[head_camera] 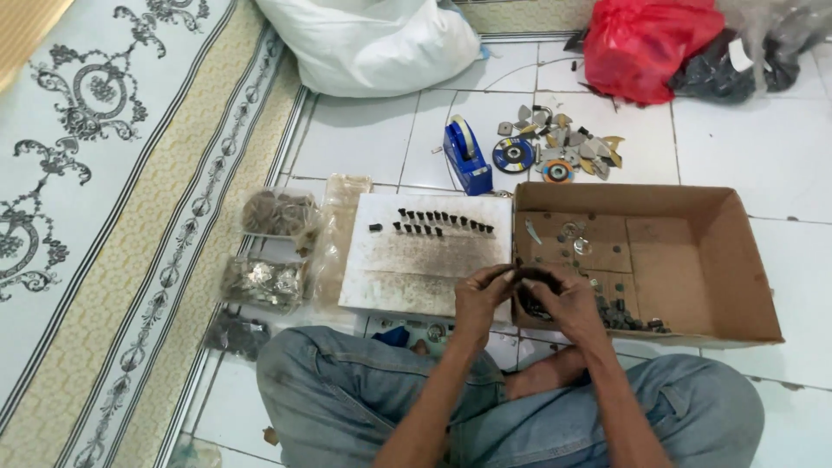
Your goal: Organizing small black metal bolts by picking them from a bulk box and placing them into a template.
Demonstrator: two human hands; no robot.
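— Far left, what?
— Patterned mat [104, 173] along the tiles; beside it, clear bags of small metal parts [276, 213], kept within easy reach of crossed legs in jeans [347, 407].

— And centre?
— White board [425, 251] laid flat as a work surface, small dark pieces [442, 222] lined up in two neat rows, seemingly for sorting or counting. Behind, a blue tape dispenser [466, 156] and scattered metal scraps [563, 143].

— Hands?
— Left hand [482, 293] and right hand [565, 299] drawn together at the board's near right corner, fingers pinched around a small dark part [529, 279], held close for fine fingerwork. Exact hold hard to make out.

— Right?
— Shallow cardboard box [676, 260], loose dark pieces heaped in its near corner, right by the right hand.
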